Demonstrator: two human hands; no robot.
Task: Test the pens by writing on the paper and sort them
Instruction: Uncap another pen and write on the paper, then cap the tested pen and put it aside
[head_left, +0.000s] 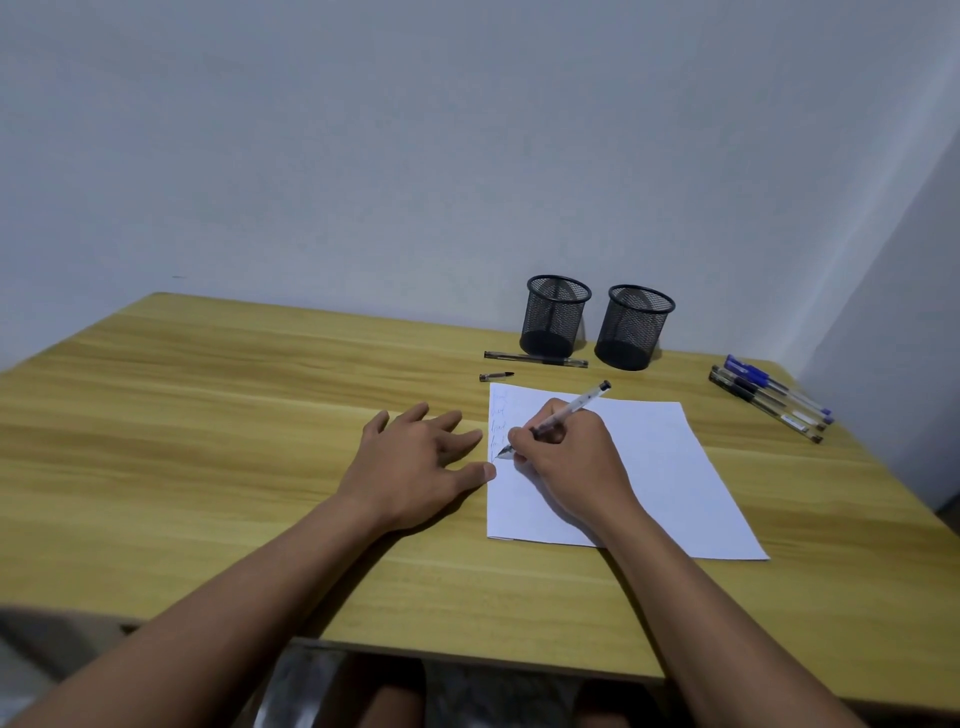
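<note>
Your left hand (415, 457) lies flat, fingers spread, steadying the light, flimsy paper (649, 467) near the tabletop's right edge. Your right hand (566, 457) pinches a slim, rigid pen (569, 408) low on its barrel. Untested pens (769, 400) wait at the far right corner.

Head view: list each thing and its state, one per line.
Right hand: gripping pen, tip on paper.
Left hand: flat, open, thumb at paper edge.
Paper: flat, scribbles down left side.
Mesh cups: upright, look empty.
Loose cap: off, lying.
Pen by cups: lying.
Pen group: lying, capped.
</note>
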